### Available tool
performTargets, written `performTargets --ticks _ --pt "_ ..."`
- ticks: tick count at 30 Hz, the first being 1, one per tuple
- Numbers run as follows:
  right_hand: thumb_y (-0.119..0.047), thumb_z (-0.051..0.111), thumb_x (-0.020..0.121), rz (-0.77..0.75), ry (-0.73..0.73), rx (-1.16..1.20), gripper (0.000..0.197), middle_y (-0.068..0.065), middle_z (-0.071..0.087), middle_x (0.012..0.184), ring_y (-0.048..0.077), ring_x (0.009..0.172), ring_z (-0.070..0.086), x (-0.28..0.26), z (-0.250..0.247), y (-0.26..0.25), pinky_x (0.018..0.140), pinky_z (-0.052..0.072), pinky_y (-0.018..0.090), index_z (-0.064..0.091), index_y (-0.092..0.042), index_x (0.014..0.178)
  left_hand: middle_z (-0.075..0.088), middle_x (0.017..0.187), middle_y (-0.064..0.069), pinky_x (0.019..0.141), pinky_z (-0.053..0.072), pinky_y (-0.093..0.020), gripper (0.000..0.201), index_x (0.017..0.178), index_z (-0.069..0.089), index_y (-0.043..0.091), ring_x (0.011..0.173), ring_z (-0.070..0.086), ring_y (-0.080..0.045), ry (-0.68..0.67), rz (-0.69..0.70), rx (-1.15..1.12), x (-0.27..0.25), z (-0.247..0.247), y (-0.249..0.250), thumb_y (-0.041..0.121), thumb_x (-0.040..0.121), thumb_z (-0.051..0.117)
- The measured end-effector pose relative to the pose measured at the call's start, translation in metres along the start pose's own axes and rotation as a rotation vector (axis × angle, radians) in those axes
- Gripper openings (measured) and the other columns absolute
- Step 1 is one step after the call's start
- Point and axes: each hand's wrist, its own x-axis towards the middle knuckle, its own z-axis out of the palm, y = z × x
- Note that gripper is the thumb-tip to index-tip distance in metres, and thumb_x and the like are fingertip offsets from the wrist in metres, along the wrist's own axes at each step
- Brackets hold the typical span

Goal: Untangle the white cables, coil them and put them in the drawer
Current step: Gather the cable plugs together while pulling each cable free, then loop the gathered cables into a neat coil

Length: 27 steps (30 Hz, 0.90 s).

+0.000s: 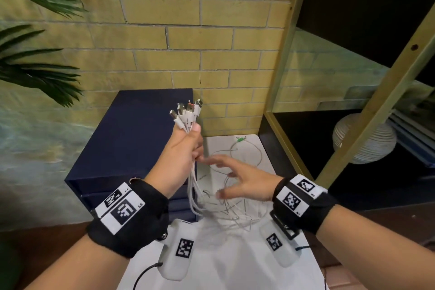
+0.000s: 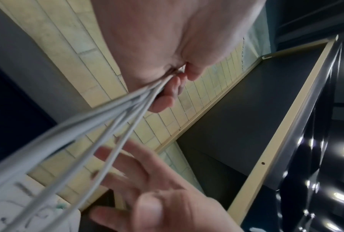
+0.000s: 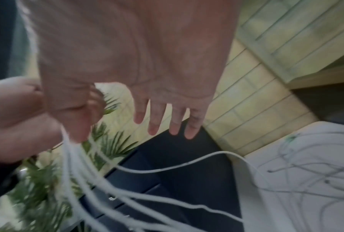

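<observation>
The left hand is closed in a fist around the white cables just below their plugs. The USB plugs stand above the thumb in 1 cluster; about 5 can be counted, though the exact number is uncertain. In the left wrist view the strands leave the fist as a tight fan.

The right hand is open, fingers spread and nearly straight, palm turned toward the hanging strands. It grips nothing. In the right wrist view the right fingertips are apart from the strands below them; whether the thumb touches a strand cannot be told.

Below the fist the cables hang slack and end in a loose tangle on the white table. 1 further loop with a green tip lies toward the table's far edge. The dark blue drawer unit stands just beside the table, on the left; its drawers appear closed.

Handling, as judged:
- Light, thin and limp. The cables carry no shape of their own.
- The smooth jacket probably slides easily through a loose hold.
- The plugs are the only rigid parts. Hold there, or just under them.
- Draw 1 strand at a time downward through the open fingers. Pulling hard on the tangle may tighten it.
- Avoid sharp bends at the plug necks.
</observation>
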Motion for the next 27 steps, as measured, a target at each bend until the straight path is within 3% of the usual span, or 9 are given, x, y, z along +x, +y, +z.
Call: performTargets --ticks 2,4,8,11,14,19,22,24,27 --pt "-0.029 0.074 0.079 0.004 -0.117 -0.068 0.083 -0.014 0.027 0.151 -0.004 0.132 0.024 0.002 0.008 -0.013 0.105 0.020 0.017 0.024 -0.031 0.145 0.034 0.059 0.012 0.062 0.042 -0.024 0.011 0.102 0.043 0.026 0.051 0.032 -0.004 -0.041 -0.003 -0.031 -0.002 0.006 0.005 0.023 0.103 0.033" --pt "-0.030 0.076 0.076 -0.025 -0.116 -0.122 0.082 -0.010 0.034 0.149 -0.002 0.131 0.028 0.003 0.016 -0.016 0.107 0.021 0.018 0.030 -0.028 0.144 0.033 0.062 0.010 0.064 0.048 -0.023 0.011 0.104 0.044 0.027 0.053 0.034 -0.005 -0.059 0.004 -0.055 -0.002 0.010 0.011 0.025 0.102 0.034" --pt "-0.028 0.077 0.075 -0.198 -0.030 -0.180 0.036 -0.001 0.062 0.118 0.012 0.115 0.049 0.005 0.033 -0.005 0.105 0.034 0.026 0.065 -0.019 0.109 0.033 0.062 0.009 0.064 0.051 -0.024 0.013 0.093 0.044 0.025 0.052 0.034 -0.005 -0.079 0.007 -0.170 -0.003 0.013 0.021 0.025 0.102 0.034" --pt "-0.027 0.063 0.087 -0.095 0.012 -0.209 0.006 0.007 0.066 0.097 0.022 0.094 0.060 0.010 0.031 0.014 0.090 0.047 0.039 0.061 -0.022 0.087 0.031 0.061 0.007 0.054 0.046 -0.022 0.020 0.084 0.040 0.020 0.049 0.031 -0.006 -0.065 0.032 -0.219 -0.004 0.009 0.027 0.026 0.103 0.034" --pt "-0.026 0.052 0.093 0.071 0.036 -0.482 0.008 0.011 0.062 0.095 0.027 0.088 0.056 0.014 0.008 0.048 0.082 0.047 0.042 0.052 -0.022 0.087 0.028 0.058 0.007 0.047 0.037 -0.020 0.028 0.077 0.039 0.019 0.048 0.027 -0.006 -0.047 0.065 -0.273 -0.001 -0.001 0.036 0.026 0.103 0.033" --pt "-0.036 0.046 0.095 0.282 0.147 -0.976 0.028 0.008 0.044 0.117 0.028 0.112 0.042 0.015 -0.032 0.079 0.090 0.044 0.041 0.057 -0.018 0.114 0.029 0.057 0.008 0.047 0.035 -0.020 0.027 0.077 0.039 0.020 0.047 0.027 -0.006 -0.049 0.088 -0.239 -0.002 -0.004 0.031 0.026 0.103 0.034" --pt "-0.030 0.048 0.094 0.340 0.240 -0.918 0.025 0.011 0.050 0.106 0.032 0.103 0.055 0.025 -0.057 0.058 0.087 0.049 0.042 0.059 -0.013 0.109 0.029 0.056 0.009 0.047 0.034 -0.019 0.028 0.076 0.038 0.020 0.047 0.028 -0.005 -0.056 0.106 -0.222 -0.004 -0.002 0.028 0.027 0.102 0.035" --pt "-0.023 0.050 0.095 0.368 0.384 -0.763 0.025 0.014 0.061 0.102 0.033 0.100 0.059 0.025 -0.079 0.037 0.087 0.049 0.041 0.062 -0.008 0.110 0.029 0.056 0.009 0.047 0.034 -0.019 0.028 0.074 0.037 0.019 0.047 0.028 -0.006 -0.045 0.123 -0.218 -0.004 -0.005 0.032 0.031 0.099 0.038" --pt "-0.003 0.053 0.088 0.171 0.879 -0.496 0.019 0.013 0.063 0.100 0.026 0.089 0.058 0.017 -0.108 0.007 0.080 0.046 0.032 0.066 -0.005 0.102 0.027 0.057 0.008 0.048 0.034 -0.020 0.029 0.074 0.040 0.021 0.048 0.027 -0.007 -0.016 0.156 -0.231 -0.002 -0.008 0.039 0.030 0.102 0.036"
